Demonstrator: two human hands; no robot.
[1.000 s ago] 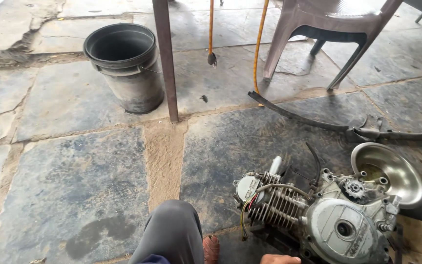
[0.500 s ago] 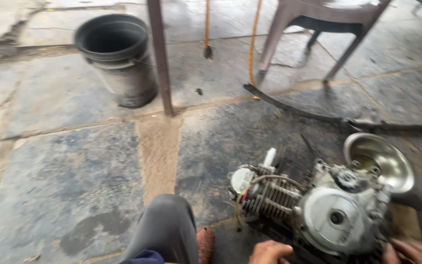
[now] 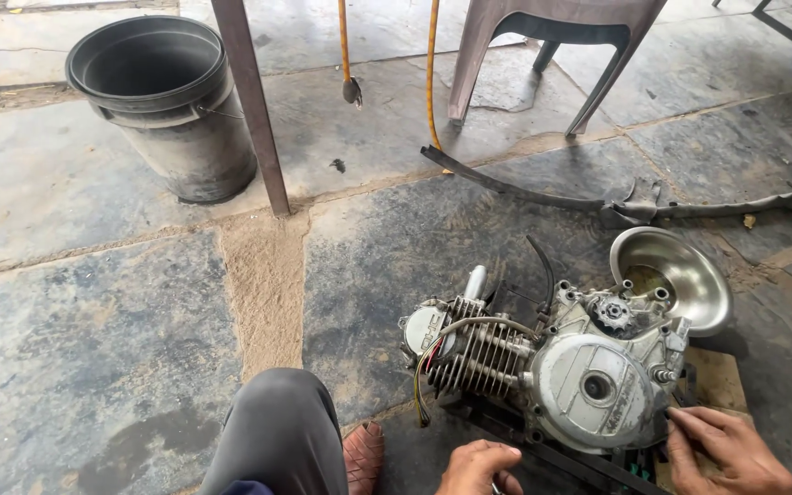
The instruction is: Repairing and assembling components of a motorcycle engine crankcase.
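Both hands had come up beside the engine [image 3: 561,376] since earlier. From the head view, left hand [image 3: 477,467] lay loosely curled at its six o'clock, right hand [image 3: 724,449] touched its four o'clock corner, open-fingered. Steadying seemed underway; next needs a firm grip.

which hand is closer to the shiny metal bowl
Right. The right hand rests by the engine's lower right, below the metal bowl; the left hand sits farther left.
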